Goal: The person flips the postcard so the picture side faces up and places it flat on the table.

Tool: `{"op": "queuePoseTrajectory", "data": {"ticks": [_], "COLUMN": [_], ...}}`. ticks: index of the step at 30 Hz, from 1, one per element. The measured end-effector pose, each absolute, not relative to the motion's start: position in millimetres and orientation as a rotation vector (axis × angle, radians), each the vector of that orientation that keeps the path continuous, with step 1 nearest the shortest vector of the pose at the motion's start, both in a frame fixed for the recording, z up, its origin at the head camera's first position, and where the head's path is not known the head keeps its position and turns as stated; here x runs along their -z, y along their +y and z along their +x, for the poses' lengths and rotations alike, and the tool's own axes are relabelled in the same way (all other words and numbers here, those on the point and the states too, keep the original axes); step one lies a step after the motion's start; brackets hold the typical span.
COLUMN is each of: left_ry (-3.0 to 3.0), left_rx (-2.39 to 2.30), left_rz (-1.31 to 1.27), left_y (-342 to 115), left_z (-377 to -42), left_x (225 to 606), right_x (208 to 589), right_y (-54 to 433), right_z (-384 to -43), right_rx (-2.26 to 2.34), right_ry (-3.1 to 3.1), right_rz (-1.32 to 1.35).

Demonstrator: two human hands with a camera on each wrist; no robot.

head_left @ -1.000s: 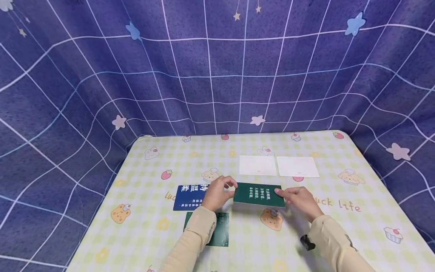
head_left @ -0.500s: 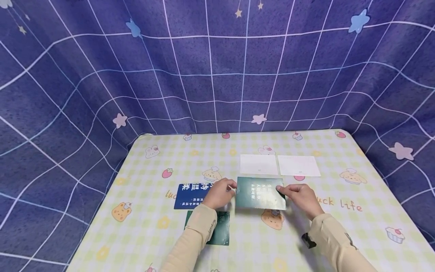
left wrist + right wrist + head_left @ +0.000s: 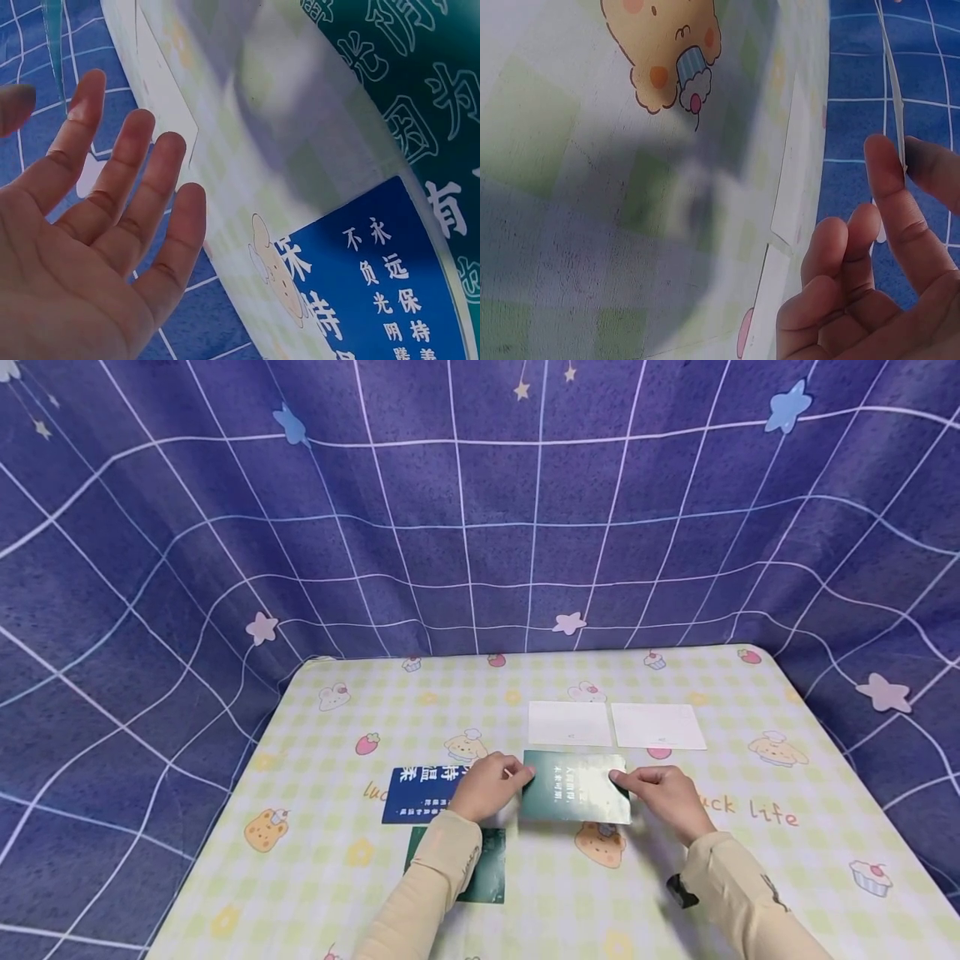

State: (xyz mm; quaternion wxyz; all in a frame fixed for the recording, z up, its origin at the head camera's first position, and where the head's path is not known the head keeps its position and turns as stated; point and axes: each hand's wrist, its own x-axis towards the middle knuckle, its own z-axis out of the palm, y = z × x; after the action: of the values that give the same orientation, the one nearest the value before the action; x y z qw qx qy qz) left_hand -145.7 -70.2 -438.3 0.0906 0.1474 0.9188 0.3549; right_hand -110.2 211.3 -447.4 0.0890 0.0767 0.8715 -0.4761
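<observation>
A green postcard [image 3: 558, 789] with white lettering is held up over the table, its face tilted and catching the light. My right hand [image 3: 663, 793] pinches its right edge between thumb and index finger; in the right wrist view the postcard [image 3: 894, 90] shows as a thin edge there. At the left edge is my left hand [image 3: 491, 787], a fingertip overlapping the face. From the left wrist, the other fingers of that hand [image 3: 112, 240] look spread and straight. Beneath the left arm lie a blue postcard [image 3: 408, 797] and another green postcard [image 3: 487, 868], both partly hidden.
Two white cards, the left one [image 3: 570, 724] and the right one [image 3: 660, 727], lie side by side behind the held postcard. A checked tablecloth [image 3: 315, 785] with cartoon prints covers the table. A blue grid-patterned curtain [image 3: 495, 552] hangs at the back and sides.
The held postcard has tilted from flatter to more upright, its face now shiny. My left hand has moved slightly right, from beside the left edge onto it. My right hand keeps its pinch.
</observation>
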Motion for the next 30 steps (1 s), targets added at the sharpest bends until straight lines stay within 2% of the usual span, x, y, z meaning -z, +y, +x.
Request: {"op": "queuePoseTrajectory", "data": {"ticks": [30], "left_ry": [2.961], "left_rx": [-0.814], "left_rz": [0.369], "left_y": [-88.4], "left_z": [-150.7], "left_x": [438.9], "right_x": [443.5], "right_y": [176.9], "right_z": [-123.0], "right_rx": [1.333], "right_ry": [2.666], "right_rz": [0.182]}}
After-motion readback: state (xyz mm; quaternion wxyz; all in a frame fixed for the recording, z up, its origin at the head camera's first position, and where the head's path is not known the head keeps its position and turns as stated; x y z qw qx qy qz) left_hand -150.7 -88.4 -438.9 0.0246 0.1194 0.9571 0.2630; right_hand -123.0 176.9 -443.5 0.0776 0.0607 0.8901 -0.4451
